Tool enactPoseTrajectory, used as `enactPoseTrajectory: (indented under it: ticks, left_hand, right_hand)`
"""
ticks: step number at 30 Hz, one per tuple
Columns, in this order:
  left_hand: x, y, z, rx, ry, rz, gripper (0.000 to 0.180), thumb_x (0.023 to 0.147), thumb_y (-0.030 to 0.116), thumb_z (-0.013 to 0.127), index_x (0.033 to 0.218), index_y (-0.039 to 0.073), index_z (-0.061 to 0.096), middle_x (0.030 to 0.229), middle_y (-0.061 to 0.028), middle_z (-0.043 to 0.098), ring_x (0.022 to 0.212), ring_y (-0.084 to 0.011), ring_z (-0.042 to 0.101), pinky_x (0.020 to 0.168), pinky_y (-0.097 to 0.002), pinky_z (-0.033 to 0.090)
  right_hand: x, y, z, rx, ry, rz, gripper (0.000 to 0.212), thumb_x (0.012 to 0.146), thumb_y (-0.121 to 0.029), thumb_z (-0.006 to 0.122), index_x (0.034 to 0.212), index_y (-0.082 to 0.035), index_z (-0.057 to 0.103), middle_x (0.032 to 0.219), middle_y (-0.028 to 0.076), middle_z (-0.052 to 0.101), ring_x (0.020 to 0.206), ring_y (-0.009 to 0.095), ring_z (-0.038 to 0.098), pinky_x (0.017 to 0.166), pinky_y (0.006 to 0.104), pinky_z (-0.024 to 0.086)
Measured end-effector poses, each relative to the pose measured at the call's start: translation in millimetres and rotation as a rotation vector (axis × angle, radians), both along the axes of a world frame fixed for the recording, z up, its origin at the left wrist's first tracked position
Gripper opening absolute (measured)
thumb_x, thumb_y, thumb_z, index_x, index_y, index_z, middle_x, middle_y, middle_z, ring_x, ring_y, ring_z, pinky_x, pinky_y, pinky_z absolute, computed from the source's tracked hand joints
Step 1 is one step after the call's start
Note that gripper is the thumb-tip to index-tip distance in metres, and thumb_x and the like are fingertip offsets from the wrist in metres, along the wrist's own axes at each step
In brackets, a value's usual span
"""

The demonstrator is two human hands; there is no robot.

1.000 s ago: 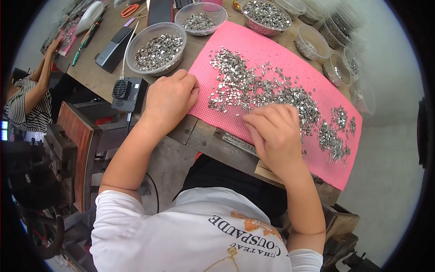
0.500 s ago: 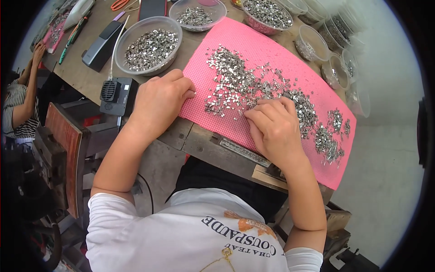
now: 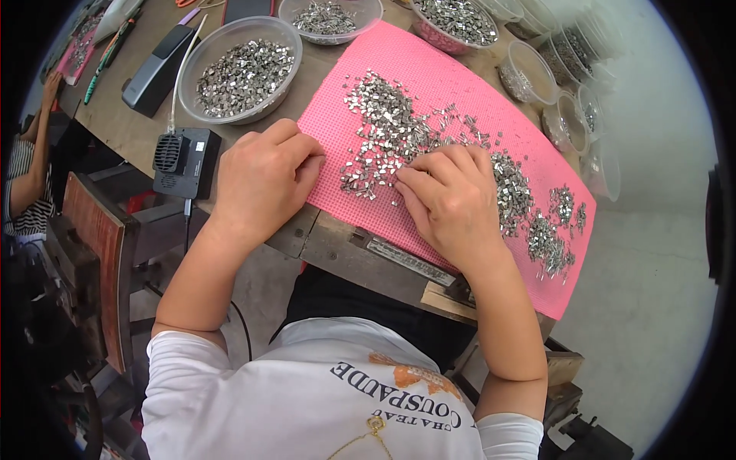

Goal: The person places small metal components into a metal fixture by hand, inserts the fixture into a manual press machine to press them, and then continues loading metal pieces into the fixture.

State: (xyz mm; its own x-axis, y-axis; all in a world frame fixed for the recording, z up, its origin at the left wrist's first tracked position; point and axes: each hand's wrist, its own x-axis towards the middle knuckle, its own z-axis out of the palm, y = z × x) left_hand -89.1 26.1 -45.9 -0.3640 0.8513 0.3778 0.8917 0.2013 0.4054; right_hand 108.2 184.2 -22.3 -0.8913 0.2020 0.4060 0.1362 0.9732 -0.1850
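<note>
A pink textured mat (image 3: 429,84) lies on the bench with small shiny metal pieces (image 3: 379,115) spread across it in loose heaps. My left hand (image 3: 264,180) rests at the mat's left edge, its fingers curled in; whatever they may hold is hidden. Over the middle of the mat, at the near side of the largest heap, my right hand (image 3: 452,199) is bent down with thumb and forefinger close together among the pieces. I cannot make out what sits between those fingertips. Smaller piles of pieces (image 3: 546,234) lie to the right of it.
A clear bowl of metal pieces (image 3: 245,77) stands left of the mat, near a black box with a cable (image 3: 188,165). More filled tubs (image 3: 456,23) line the far and right sides. Another person's arm (image 3: 38,146) shows at far left.
My right hand has shifted a little left along the near side of the heap. My left hand stays curled at the mat's edge. The whole view has moved slightly.
</note>
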Motion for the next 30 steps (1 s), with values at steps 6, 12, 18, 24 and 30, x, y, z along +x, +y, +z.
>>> enactPoseTrajectory:
  ticks: [6, 12, 18, 24, 30]
  left_hand:
    - [4.3, -0.2, -1.1, 0.003, -0.018, 0.066, 0.005, 0.082, 0.015, 0.078, 0.083, 0.015, 0.073, 0.085, -0.0016, 0.065, 0.071, -0.0288, 0.066, 0.066, -0.0411, 0.054]
    - [0.3, 0.1, -0.3, 0.001, -0.014, 0.031, 0.005, 0.082, 0.015, 0.077, 0.084, 0.013, 0.072, 0.087, -0.0028, 0.065, 0.073, -0.0298, 0.066, 0.069, -0.0415, 0.054]
    - [-7.5, 2.7, 0.4, -0.010, -0.084, -0.044, 0.012, 0.080, 0.008, 0.080, 0.090, 0.007, 0.072, 0.086, -0.0058, 0.065, 0.071, -0.0256, 0.067, 0.065, -0.0375, 0.053]
    - [-9.6, 3.6, 6.5, -0.114, -0.211, -0.078, 0.014, 0.083, 0.006, 0.079, 0.095, 0.004, 0.072, 0.089, -0.0093, 0.065, 0.075, -0.0268, 0.069, 0.069, -0.0370, 0.055]
    - [-8.3, 1.1, 3.2, -0.072, -0.232, -0.063, 0.010, 0.085, 0.006, 0.079, 0.095, 0.005, 0.077, 0.089, -0.0088, 0.067, 0.076, -0.0265, 0.069, 0.069, -0.0358, 0.054]
  right_hand:
    - [7.5, 4.8, 7.2, 0.023, -0.075, -0.024, 0.012, 0.078, -0.009, 0.082, 0.088, -0.009, 0.076, 0.092, 0.003, 0.071, 0.090, 0.023, 0.065, 0.088, 0.0403, 0.045]
    - [-7.7, 11.9, 5.9, 0.043, -0.048, 0.043, 0.014, 0.078, -0.005, 0.079, 0.091, -0.010, 0.076, 0.094, 0.002, 0.071, 0.092, 0.022, 0.065, 0.088, 0.0406, 0.046]
    - [-17.7, 21.3, 10.3, 0.094, -0.174, 0.108, 0.017, 0.075, -0.006, 0.077, 0.091, -0.011, 0.077, 0.095, 0.001, 0.071, 0.096, 0.021, 0.064, 0.090, 0.0400, 0.046]
    - [-20.0, 21.8, 16.4, 0.128, -0.217, 0.138, 0.013, 0.077, -0.007, 0.072, 0.089, -0.009, 0.076, 0.094, 0.001, 0.069, 0.094, 0.021, 0.063, 0.090, 0.0399, 0.045]
    - [-10.2, 21.1, 0.1, 0.144, -0.115, 0.159, 0.013, 0.078, -0.007, 0.069, 0.091, -0.006, 0.073, 0.088, 0.003, 0.065, 0.087, 0.022, 0.061, 0.087, 0.0408, 0.045]
